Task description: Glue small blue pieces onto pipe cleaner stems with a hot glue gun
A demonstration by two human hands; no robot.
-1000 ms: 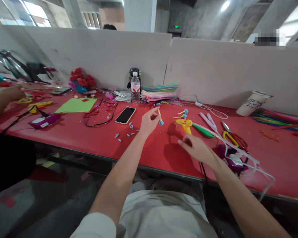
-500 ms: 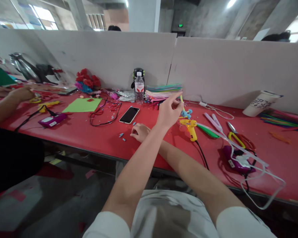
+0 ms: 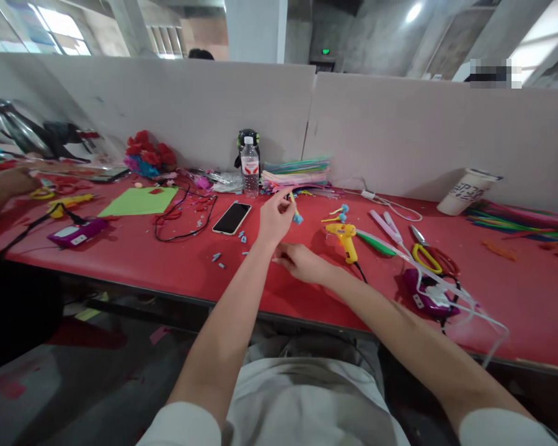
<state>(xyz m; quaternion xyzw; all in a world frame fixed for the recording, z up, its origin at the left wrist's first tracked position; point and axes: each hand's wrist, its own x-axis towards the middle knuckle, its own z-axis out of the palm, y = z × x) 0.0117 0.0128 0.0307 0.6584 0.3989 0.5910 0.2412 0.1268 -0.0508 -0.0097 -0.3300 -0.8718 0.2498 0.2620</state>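
My left hand [image 3: 275, 218] is raised over the table, thumb and fingers pinched on the yellow stem of a small flower [image 3: 298, 218] whose fluffy blue head hangs downward. Just to its right and lower, my right hand [image 3: 303, 262] rests close to the tabletop with fingers curled together; whatever may be between the fingertips is hidden. Small grey-blue bits [image 3: 243, 237] lie to the left of both hands. Two similar blue-headed yellow stems [image 3: 341, 217] lie behind a yellow glue gun [image 3: 344, 238].
A phone [image 3: 232, 218] lies left of my hands, a water bottle [image 3: 250, 168] behind. Pipe-cleaner bundles [image 3: 297, 172] lie by the partition. On the right are scissors [image 3: 425, 253], a purple power box [image 3: 425, 294] with cords and a paper cup [image 3: 465, 191]. A co-worker's hand [image 3: 9, 186] is far left.
My left hand has moved left, bringing the blue-headed flower away from the others. My right hand has shifted right, so my forearms are no longer crossed. The view has turned slightly right.
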